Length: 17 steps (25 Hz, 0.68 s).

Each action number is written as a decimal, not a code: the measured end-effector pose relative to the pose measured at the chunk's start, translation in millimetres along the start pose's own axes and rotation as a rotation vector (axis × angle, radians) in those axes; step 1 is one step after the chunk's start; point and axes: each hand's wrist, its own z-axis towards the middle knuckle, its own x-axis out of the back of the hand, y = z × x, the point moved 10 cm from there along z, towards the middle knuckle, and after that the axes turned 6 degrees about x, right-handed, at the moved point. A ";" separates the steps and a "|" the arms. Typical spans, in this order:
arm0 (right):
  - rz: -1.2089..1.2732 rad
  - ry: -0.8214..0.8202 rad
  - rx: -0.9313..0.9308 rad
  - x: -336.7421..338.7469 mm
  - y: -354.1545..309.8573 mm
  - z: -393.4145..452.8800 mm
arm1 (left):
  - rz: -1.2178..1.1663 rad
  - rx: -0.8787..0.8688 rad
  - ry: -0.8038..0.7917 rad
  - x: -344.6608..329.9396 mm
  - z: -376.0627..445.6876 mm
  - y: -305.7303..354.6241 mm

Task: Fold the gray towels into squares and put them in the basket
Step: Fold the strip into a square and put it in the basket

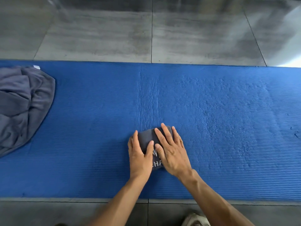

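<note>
Now pressing folded gray towel (149,137) flat on blue mat (228,119), likely to set creases | left hand (140,156) and right hand (171,150) both released, fingers straight, weighting its top | unfolded gray towels (24,105) heaped at mat's left end, presumably awaiting folding | basket out of view

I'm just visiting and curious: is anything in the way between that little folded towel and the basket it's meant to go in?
No basket shows in this view, so the route cannot be judged. Both hands, left hand and right hand, lie flat on the folded towel on the blue mat.
</note>
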 end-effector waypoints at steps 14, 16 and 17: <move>1.056 0.242 -0.461 13.7 32.7 -18.7 | -0.462 0.349 -0.432 -18.5 -2.9 8.9; 1.371 0.152 -0.557 11.5 26.6 -20.8 | -0.495 0.313 -0.535 -10.8 -1.1 18.6; 1.438 0.055 -0.551 11.1 17.2 -18.5 | -0.509 0.300 -0.564 -4.9 1.9 22.9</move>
